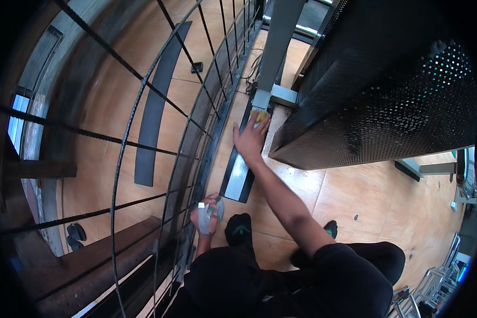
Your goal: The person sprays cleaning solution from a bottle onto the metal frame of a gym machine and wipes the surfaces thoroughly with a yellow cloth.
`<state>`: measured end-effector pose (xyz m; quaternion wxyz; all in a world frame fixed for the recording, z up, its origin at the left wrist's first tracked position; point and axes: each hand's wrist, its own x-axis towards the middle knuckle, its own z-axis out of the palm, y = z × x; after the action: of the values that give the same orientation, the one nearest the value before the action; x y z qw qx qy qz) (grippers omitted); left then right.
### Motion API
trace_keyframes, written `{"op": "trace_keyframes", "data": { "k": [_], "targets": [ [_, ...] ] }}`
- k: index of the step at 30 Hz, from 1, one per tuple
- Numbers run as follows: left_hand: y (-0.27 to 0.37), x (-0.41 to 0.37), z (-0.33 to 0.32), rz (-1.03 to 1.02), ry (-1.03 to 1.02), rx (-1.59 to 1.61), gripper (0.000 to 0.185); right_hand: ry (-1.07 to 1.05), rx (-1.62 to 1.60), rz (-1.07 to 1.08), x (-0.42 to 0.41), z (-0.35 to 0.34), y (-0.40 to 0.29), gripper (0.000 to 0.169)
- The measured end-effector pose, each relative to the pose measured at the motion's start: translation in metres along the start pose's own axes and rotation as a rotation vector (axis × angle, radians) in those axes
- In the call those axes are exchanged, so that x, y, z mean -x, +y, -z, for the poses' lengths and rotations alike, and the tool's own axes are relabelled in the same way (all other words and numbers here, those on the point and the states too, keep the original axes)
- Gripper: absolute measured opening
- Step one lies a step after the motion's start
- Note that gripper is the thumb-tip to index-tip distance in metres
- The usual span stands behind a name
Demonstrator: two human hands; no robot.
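With its fingers bent over a yellow sponge (260,115), my right hand (251,137) presses on the flat metal foot (237,179) of a frame, near the base of a grey upright post (278,47). The foot looks wet and shiny and has dark edges. Lower left, beside the barred grille, my left hand (204,214) is closed around a pale plastic handle (202,218); a rounded, partly see-through part shows behind the fingers, and I cannot tell if it is a spray bottle.
A metal bar grille (143,81) rises on the left, with a dark flat strip (155,115) on the floor beyond. To the right hangs a black perforated metal panel (365,135). Cables (252,75) lie beside the post. My socked foot (239,229) rests on the tiled floor (353,198).
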<state>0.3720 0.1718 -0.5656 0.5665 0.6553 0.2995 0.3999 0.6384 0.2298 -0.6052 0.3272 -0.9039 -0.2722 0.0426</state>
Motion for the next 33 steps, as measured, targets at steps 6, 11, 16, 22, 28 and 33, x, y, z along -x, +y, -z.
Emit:
{"op": "trace_keyframes", "data": {
  "k": [6, 11, 16, 22, 28, 33],
  "targets": [
    [-0.006, 0.007, 0.004, -0.001, 0.033, -0.001, 0.023, -0.122, -0.187, 0.088, 0.124, 0.014, 0.002, 0.098],
    [0.012, 0.004, 0.000, 0.006, 0.035, -0.023, 0.021, -0.127, -0.292, -0.131, 0.029, 0.007, -0.001, 0.100],
    [-0.001, 0.005, 0.001, -0.005, 0.018, -0.014, 0.023, -0.149, -0.221, -0.149, 0.017, 0.016, 0.003, 0.097],
    [0.000, 0.006, 0.003, -0.011, 0.001, -0.034, 0.026, -0.272, -0.109, 0.226, 0.138, 0.031, 0.019, 0.096],
    [0.008, 0.002, -0.002, 0.025, 0.009, -0.024, 0.025, -0.126, 0.092, 0.140, 0.015, 0.019, 0.013, 0.092],
    [0.004, 0.000, 0.001, 0.002, -0.014, -0.038, 0.023, -0.200, 0.224, 0.306, 0.047, 0.026, 0.020, 0.092]
  ]
}}
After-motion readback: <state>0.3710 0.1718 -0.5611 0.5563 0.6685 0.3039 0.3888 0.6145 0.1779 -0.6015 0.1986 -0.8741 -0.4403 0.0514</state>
